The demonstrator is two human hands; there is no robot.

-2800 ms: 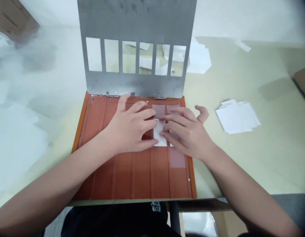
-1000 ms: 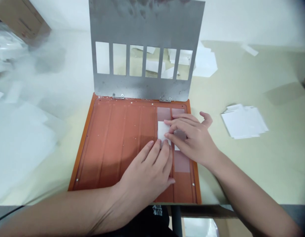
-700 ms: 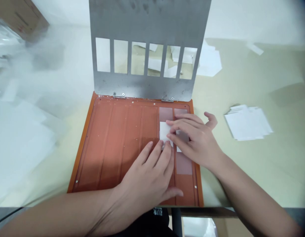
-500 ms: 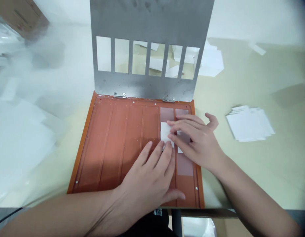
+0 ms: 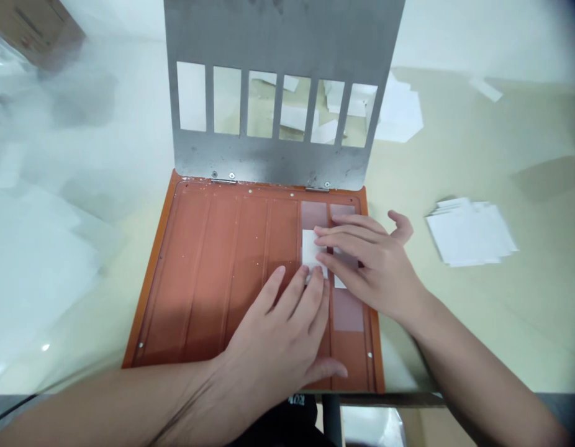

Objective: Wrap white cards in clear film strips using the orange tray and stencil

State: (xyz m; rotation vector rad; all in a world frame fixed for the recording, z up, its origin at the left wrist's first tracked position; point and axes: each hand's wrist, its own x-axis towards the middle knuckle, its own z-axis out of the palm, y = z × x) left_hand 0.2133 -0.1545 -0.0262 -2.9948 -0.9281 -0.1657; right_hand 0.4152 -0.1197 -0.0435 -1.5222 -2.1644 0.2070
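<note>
The card [image 5: 309,247] lies in the second column from the right of the board [image 5: 208,261]; the left hand [image 5: 287,320] and right hand [image 5: 379,257] rest on it, fingers released. Work looks early: film [image 5: 314,214] and cards show only in the two rightmost columns, another card [image 5: 339,282] seemingly beneath the right hand; the stack [image 5: 471,234] lies on the bench [image 5: 511,310], lid [image 5: 278,40] raised

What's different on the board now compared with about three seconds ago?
The left hand moved from the white card's left side toward the person; its fingertips are now at the card's near end. Unchanged: right hand at the card's right side, metal plate raised, stack of cards lying right.
</note>
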